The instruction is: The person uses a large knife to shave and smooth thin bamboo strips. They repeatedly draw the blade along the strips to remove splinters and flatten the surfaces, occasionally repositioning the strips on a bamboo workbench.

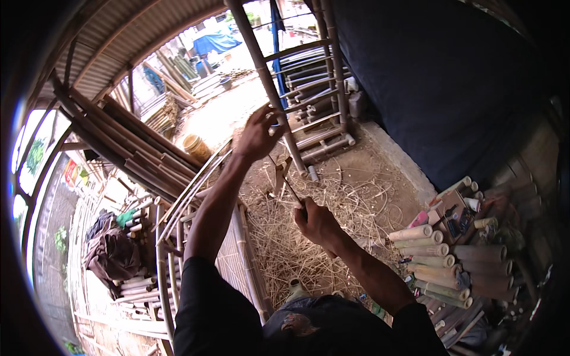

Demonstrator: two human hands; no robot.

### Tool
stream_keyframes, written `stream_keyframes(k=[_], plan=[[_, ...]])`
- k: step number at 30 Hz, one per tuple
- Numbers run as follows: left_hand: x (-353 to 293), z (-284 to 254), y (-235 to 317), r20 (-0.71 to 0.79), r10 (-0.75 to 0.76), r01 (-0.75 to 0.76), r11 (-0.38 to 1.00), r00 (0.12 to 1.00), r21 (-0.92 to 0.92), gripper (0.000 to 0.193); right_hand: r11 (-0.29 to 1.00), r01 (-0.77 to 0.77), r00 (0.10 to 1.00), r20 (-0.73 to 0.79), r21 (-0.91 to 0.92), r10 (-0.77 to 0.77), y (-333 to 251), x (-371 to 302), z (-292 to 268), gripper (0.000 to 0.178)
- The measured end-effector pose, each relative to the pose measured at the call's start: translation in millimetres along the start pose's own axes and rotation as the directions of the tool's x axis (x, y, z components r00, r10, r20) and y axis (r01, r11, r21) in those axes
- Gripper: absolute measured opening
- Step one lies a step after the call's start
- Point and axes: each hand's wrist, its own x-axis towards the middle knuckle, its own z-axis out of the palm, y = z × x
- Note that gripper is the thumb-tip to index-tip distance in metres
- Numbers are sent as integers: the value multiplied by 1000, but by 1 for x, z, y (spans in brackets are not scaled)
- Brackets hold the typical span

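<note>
My left hand is raised ahead of me, fingers curled, overlapping the left pole of an upright bamboo ladder-like frame. Whatever those fingers hold is too small to make out. Lower and to the right, my right hand is closed round the handle of a thin, dark-bladed knife. The blade points up and left toward the left hand. Beyond the blade, a pale flat piece shows above the floor. Thin bamboo shavings lie in a tangled heap below both hands.
Cut bamboo tubes are stacked at the right, beside a cardboard box. A bamboo bench stands by my left arm. Long poles lean at the far left. A dark sheet hangs at the far right.
</note>
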Motion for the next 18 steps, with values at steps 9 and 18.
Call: stream_keyframes(k=[9, 18], plan=[[-5, -38, 65, -107, -227, 128, 811, 968, -570, 20, 993, -97, 994, -51, 74, 101, -32, 55, -24, 34], [-27, -51, 19, -280, -399, 89, 695, 873, -714, 16, 997, -80, 996, 25, -6, 80, -86, 73, -7, 32]])
